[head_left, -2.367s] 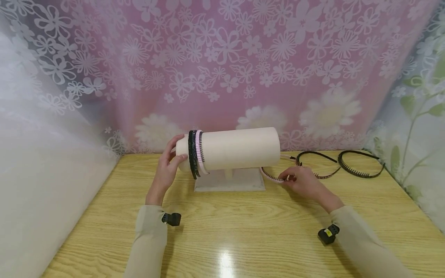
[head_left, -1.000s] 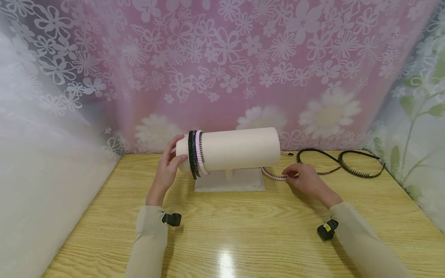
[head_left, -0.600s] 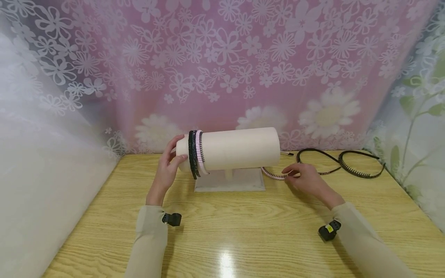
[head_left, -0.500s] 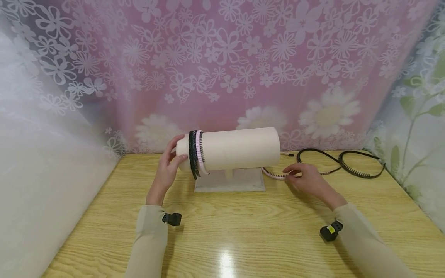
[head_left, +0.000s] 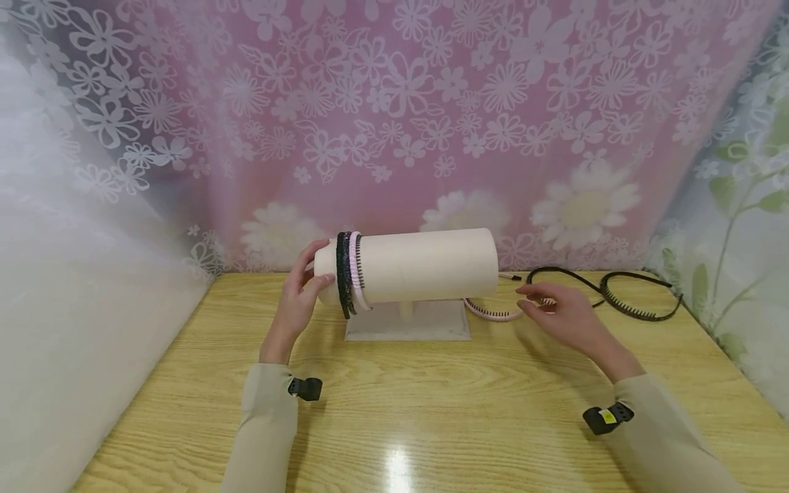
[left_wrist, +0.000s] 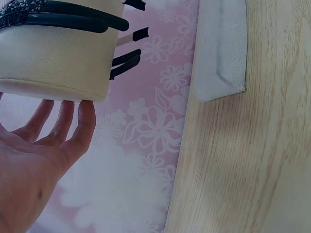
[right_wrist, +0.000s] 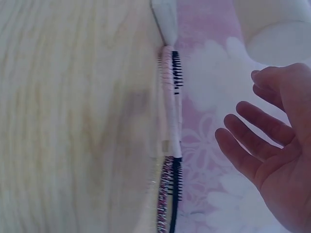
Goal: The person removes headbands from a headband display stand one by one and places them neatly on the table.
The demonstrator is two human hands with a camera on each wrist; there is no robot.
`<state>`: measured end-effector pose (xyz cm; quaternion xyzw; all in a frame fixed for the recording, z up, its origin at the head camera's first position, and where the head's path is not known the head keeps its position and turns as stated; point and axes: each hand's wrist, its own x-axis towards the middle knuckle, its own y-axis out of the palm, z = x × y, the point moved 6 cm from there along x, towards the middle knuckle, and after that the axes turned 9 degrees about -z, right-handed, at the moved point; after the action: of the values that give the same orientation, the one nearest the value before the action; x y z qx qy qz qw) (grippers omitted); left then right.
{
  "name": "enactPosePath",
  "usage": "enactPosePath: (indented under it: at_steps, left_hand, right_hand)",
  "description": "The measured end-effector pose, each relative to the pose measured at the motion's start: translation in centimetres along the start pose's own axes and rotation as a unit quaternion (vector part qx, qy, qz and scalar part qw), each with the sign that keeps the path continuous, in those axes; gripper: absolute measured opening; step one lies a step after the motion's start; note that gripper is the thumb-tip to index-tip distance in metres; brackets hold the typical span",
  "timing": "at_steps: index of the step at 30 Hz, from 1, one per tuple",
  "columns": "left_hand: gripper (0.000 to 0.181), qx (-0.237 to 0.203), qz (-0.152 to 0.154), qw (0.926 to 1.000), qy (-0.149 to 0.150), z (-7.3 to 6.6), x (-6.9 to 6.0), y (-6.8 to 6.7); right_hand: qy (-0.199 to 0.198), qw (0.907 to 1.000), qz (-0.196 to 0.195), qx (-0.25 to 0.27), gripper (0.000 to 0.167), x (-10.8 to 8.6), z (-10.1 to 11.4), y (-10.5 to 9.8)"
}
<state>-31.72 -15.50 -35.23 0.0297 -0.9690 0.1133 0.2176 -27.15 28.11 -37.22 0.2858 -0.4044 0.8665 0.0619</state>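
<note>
A cream padded headband stand (head_left: 428, 266), a cylinder on a flat base, stands on the wooden table. My left hand (head_left: 291, 308) holds its left end, thumb in front and fingers behind; in the left wrist view the fingertips meet the end's rim. Around that end sit a black headband (head_left: 342, 281), a dark sparkly one and a pink one (head_left: 354, 263) with dark teeth. Another pink toothed headband (head_left: 490, 315) lies by the base's right side. Just right of it my right hand (head_left: 570, 318) hovers with loosely bent fingers and holds nothing.
Two dark headbands lie at the right: one partly hidden behind my right hand, then a black toothed one (head_left: 637, 316) nearer the table's right edge. A pink flowered curtain (head_left: 394, 137) hangs directly behind the table.
My right hand has let go of the pink headband on the table and moved right, away from it. The partly hidden dark headband shifted slightly earlier. My left hand keeps its place.
</note>
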Motion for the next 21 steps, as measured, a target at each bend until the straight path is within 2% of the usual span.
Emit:
enactPosePath:
  at_steps: [5, 10, 15, 17, 21]
  left_hand:
    - [0.055, -0.001, -0.001, 1.0000, 0.002, 0.0, 0.0, 0.0]
    - [0.056, -0.005, 0.001, 1.0000, 0.002, 0.0, 0.0, 0.1]
    - [0.056, -0.007, 0.002, 1.0000, 0.001, 0.1, -0.1, 0.1]
    - [0.056, -0.008, 0.002, 1.0000, 0.000, 0.1, -0.1, 0.0]
    - [0.056, -0.011, 0.000, 0.9999, 0.001, 0.1, 0.0, 0.0]
  right_hand:
    - [-0.015, 0.9993, -0.024, 0.023, 0.021, 0.2, 0.9, -1.5]
    - [-0.048, 0.9966, -0.064, 0.018, 0.025, 0.3, 2.3, -3.1]
    - [-0.057, 0.9942, -0.087, 0.027, 0.029, 0.7, 3.7, -4.5]
    - [-0.073, 0.9922, -0.098, 0.029, 0.032, 0.9, 4.4, -5.0]
    - [-0.128, 0.9841, -0.117, 0.036, 0.040, 1.5, 5.8, -5.8]
